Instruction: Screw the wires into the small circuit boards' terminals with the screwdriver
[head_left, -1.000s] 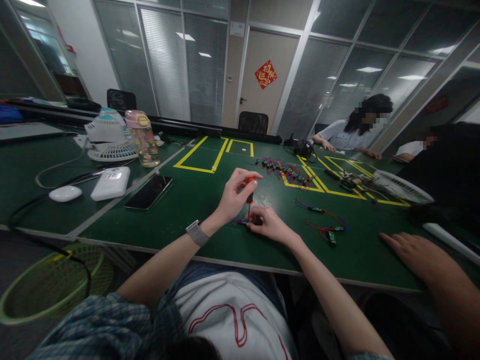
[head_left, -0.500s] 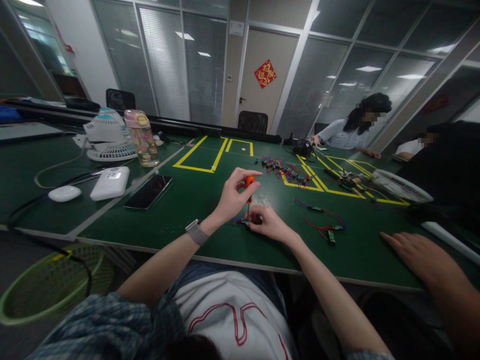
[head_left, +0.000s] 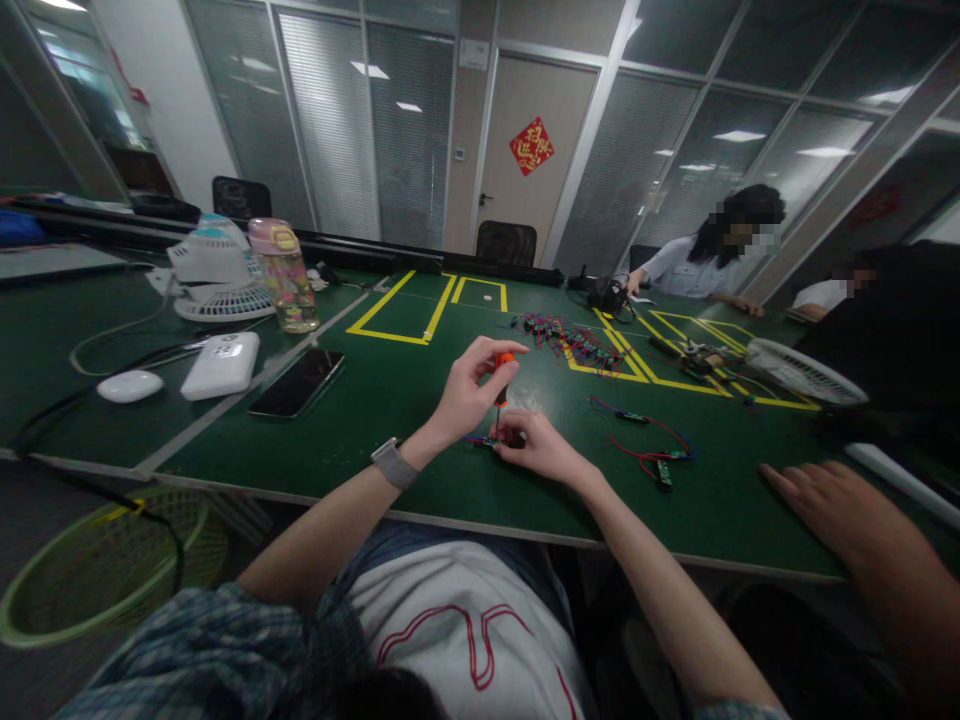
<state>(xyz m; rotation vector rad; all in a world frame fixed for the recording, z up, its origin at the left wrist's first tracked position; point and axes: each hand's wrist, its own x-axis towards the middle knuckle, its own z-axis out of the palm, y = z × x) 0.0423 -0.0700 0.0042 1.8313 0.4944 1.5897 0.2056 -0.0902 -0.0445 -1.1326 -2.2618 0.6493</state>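
My left hand (head_left: pixel 474 390) is closed around the orange-and-black handle of a screwdriver (head_left: pixel 502 385), which stands nearly upright with its shaft pointing down. The tip meets a small circuit board (head_left: pixel 484 441) with red and blue wires, lying on the green table. My right hand (head_left: pixel 534 446) pinches this board from the right, its fingertips beside the shaft; they cover much of the board. To the right lie a few more small wired boards (head_left: pixel 664 470). Farther back is a heap of similar wired boards (head_left: pixel 574 343).
A phone (head_left: pixel 296 383), a white power bank (head_left: pixel 220 367), a white case (head_left: pixel 130 387), a bottle (head_left: pixel 285 277) and a fan (head_left: pixel 217 270) stand or lie leftward. Another person's hand (head_left: pixel 825 500) rests at the right edge. A co-worker (head_left: pixel 690 262) sits across the table (head_left: pixel 405 400).
The screwdriver handle has turned and leans slightly more to the right, and my left fingers have shifted a little. My right hand stays on the board.
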